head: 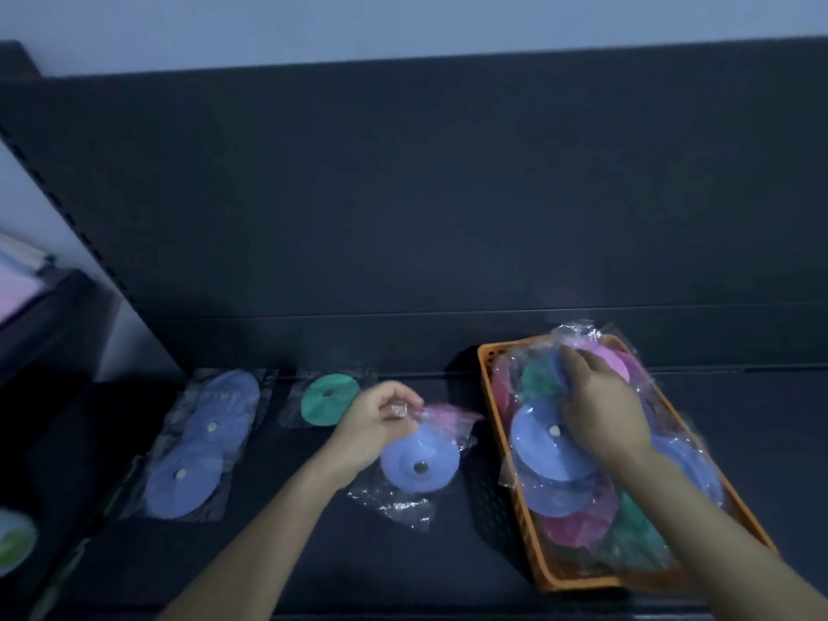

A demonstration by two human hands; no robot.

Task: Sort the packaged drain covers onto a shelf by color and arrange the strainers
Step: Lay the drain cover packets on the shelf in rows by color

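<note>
My left hand (381,423) pinches the clear wrapper of a blue drain cover (419,463), with a pink one (441,416) tucked behind it, above the dark shelf (403,553). My right hand (600,410) reaches into the orange basket (488,365) and grips a packaged pink drain cover (605,356) at its far end. The basket holds several more blue, green and dark pink covers in plastic. On the shelf at the left lies a row of blue covers (197,445). One green cover (329,398) lies beside them.
The dark back panel (403,195) rises right behind the shelf. At the far left stand a slotted upright (67,217) and a dark box (49,316). A round pale green object (13,540) sits at the lower left edge.
</note>
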